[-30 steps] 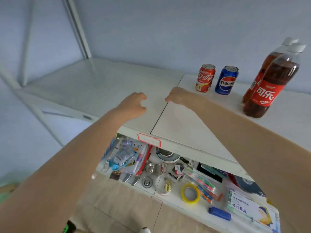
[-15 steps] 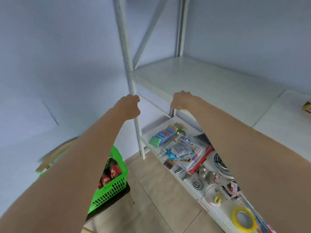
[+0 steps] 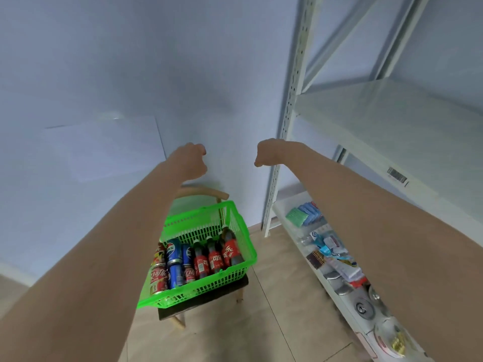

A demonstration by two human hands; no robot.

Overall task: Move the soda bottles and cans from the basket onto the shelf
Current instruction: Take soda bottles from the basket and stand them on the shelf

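Note:
A green plastic basket (image 3: 235,220) stands on a small chair, low in the middle of the view. It holds red cola bottles (image 3: 215,258), blue cans (image 3: 173,253) and red cans (image 3: 158,276). My left hand (image 3: 190,159) hangs in the air above the basket, fingers curled, holding nothing. My right hand (image 3: 269,151) is level with it, also curled and holding nothing, just left of the shelf post. The white metal shelf (image 3: 386,118) rises on the right; its middle board is bare in this view.
The shelf's perforated post (image 3: 287,126) stands right behind my right hand. The lowest shelf board (image 3: 281,205) carries sponges, packets and small metal parts. The chair (image 3: 203,301) under the basket sits on a tan tiled floor, against a pale blue wall.
The view has swung left from the shelf with its cans and bottles to the basket. Both hands stayed raised and curled, moving away from the shelf board to above the basket.

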